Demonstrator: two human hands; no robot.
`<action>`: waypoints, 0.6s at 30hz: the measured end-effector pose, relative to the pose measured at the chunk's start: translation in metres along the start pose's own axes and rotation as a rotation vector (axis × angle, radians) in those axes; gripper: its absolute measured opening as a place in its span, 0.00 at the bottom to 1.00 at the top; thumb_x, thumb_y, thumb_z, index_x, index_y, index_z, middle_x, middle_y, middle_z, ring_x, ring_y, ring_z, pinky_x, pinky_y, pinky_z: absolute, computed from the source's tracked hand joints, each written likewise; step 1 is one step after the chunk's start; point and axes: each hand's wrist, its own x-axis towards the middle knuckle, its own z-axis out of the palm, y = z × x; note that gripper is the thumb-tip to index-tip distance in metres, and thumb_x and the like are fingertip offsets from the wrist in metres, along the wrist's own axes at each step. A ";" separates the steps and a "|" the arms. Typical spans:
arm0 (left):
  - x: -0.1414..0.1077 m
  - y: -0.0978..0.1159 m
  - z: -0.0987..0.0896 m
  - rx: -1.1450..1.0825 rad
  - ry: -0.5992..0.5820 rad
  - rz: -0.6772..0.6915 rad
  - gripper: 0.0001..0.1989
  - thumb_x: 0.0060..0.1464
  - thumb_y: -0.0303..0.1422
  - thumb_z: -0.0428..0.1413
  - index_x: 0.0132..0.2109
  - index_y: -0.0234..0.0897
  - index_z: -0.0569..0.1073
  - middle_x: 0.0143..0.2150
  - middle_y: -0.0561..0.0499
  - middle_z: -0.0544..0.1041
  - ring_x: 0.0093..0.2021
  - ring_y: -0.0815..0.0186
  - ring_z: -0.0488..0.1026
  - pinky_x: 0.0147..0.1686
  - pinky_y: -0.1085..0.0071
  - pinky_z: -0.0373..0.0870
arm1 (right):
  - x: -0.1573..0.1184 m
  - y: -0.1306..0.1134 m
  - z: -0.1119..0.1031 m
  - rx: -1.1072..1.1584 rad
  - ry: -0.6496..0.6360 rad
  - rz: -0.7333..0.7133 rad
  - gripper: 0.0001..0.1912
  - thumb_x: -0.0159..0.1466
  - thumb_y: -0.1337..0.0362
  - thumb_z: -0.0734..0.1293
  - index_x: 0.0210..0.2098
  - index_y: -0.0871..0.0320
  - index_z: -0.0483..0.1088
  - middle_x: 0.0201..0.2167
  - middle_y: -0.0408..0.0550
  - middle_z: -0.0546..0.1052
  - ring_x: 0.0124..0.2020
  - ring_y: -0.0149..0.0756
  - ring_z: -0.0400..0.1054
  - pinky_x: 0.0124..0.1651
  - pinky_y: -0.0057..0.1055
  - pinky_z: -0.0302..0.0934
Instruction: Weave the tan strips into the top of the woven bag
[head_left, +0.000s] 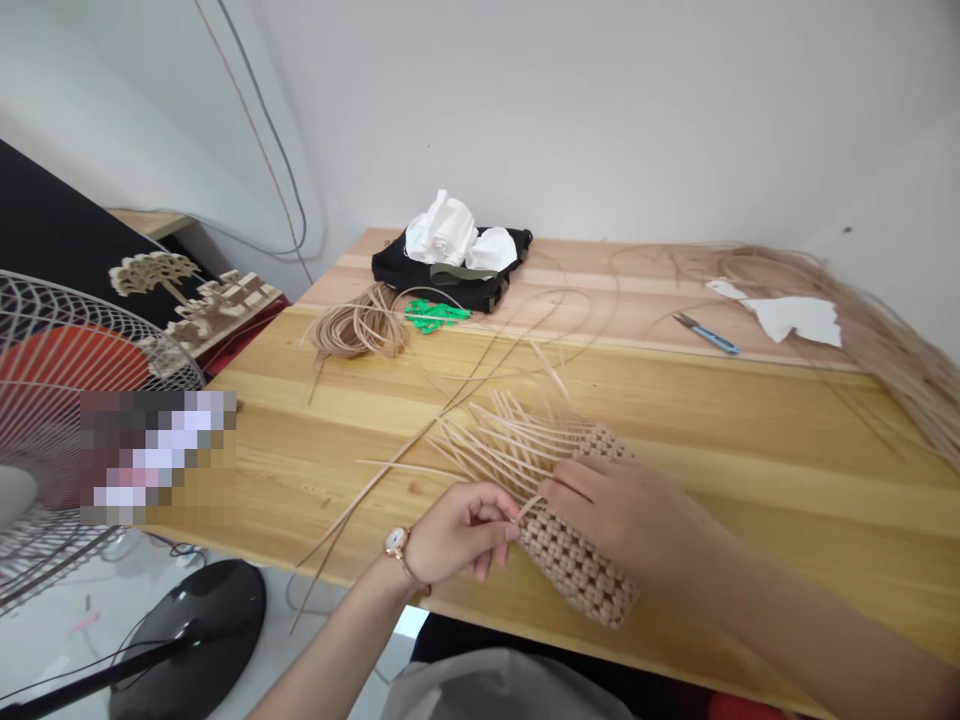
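A partly woven rattan piece (579, 568) with an open lattice pattern lies on the wooden table before me, close to its front edge. Many loose strands (506, 440) fan out from its far left side. My left hand (469, 530), with a watch on the wrist, pinches a thin rattan strand (531, 507) at the weave's left edge. Laid across the top of the weave, my right hand (611, 510) grips it with bent fingers. The right thumb is hidden.
Behind are a rattan coil (360, 325), a green tangle (435, 315) and a black bag (450, 275) with white tissue. A blue cutter (706, 333), torn paper (795, 318) and long rattan strands (892, 345) lie right. A fan (67, 400) stands left.
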 end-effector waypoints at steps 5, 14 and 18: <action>0.001 -0.002 -0.002 -0.031 -0.053 -0.001 0.13 0.44 0.37 0.59 0.32 0.30 0.67 0.16 0.57 0.70 0.11 0.79 0.60 0.10 0.84 0.58 | -0.006 0.000 -0.009 0.086 0.068 0.025 0.11 0.61 0.74 0.57 0.30 0.63 0.70 0.25 0.48 0.70 0.27 0.36 0.63 0.28 0.31 0.57; 0.001 0.002 0.001 0.007 -0.029 0.000 0.13 0.43 0.36 0.59 0.31 0.30 0.68 0.16 0.56 0.70 0.11 0.80 0.60 0.10 0.84 0.57 | -0.005 0.003 -0.007 0.215 0.042 0.127 0.12 0.62 0.73 0.55 0.30 0.61 0.69 0.27 0.48 0.70 0.28 0.35 0.63 0.30 0.31 0.58; -0.001 0.005 0.000 0.111 0.048 0.000 0.11 0.43 0.34 0.59 0.31 0.30 0.68 0.17 0.56 0.71 0.12 0.79 0.61 0.11 0.83 0.58 | 0.000 0.003 -0.002 0.249 0.007 0.174 0.09 0.61 0.72 0.59 0.31 0.60 0.70 0.28 0.47 0.71 0.30 0.35 0.64 0.33 0.31 0.58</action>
